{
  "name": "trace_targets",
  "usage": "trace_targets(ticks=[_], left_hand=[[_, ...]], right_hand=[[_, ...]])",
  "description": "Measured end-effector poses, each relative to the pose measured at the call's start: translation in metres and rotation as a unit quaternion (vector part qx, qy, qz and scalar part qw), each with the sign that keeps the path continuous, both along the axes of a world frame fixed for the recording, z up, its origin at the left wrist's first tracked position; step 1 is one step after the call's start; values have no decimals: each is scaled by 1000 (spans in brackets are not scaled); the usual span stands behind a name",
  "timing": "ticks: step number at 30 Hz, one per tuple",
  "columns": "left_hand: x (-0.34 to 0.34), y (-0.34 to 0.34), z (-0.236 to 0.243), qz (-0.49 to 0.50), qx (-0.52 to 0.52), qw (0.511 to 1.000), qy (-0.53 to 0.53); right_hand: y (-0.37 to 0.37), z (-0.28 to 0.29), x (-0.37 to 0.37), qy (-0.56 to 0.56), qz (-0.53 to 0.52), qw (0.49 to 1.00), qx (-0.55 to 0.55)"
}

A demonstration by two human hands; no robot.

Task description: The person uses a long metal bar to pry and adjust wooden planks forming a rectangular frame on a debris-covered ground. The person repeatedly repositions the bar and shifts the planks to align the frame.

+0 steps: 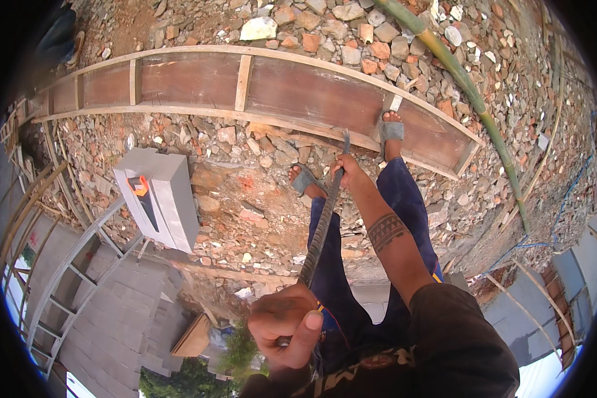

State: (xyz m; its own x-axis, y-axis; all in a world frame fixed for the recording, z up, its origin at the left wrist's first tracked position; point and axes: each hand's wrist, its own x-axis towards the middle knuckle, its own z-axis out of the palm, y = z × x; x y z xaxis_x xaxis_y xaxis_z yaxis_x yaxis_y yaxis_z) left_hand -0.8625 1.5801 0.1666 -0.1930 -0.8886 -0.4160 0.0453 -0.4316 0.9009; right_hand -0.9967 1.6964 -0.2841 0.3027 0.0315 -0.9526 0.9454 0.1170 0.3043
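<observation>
Both my hands grip a long ribbed steel crowbar [322, 225] with a forked claw at its far end. My left hand [282, 325] is wrapped round its near end, close to my body. Farther along the shaft, my right hand [350, 171] closes round it just below the claw. The claw tip appears at the near edge of a long wooden formwork panel [179, 78]; whether they touch I cannot tell. Cross battens divide the panel's brown face. My right sandalled foot [392, 126] is on the panel, the left sandalled foot [305, 180] on the rubble.
Broken brick and stone rubble [245, 199] covers the ground. At left, a handsaw [141, 192] lies on grey blocks [179, 199], near a metal ladder [79, 275]. A bamboo pole [467, 93] slants across the right. Another person's dark trouser leg [58, 33] shows far left.
</observation>
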Motion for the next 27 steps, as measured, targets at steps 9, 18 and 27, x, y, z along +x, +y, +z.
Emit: trace_targets(ticks=[9,18,27], left_hand=[[0,10,-13,122,-1,991,-57],[13,50,2,193,35,978,-66],[12,72,-8,155,1,985,-70]], right_hand=[[5,-53,-2,73,195,978,14],[-21,-61,20,76,379,922,-19],[-16,-36,-6,70,466,880,-51]])
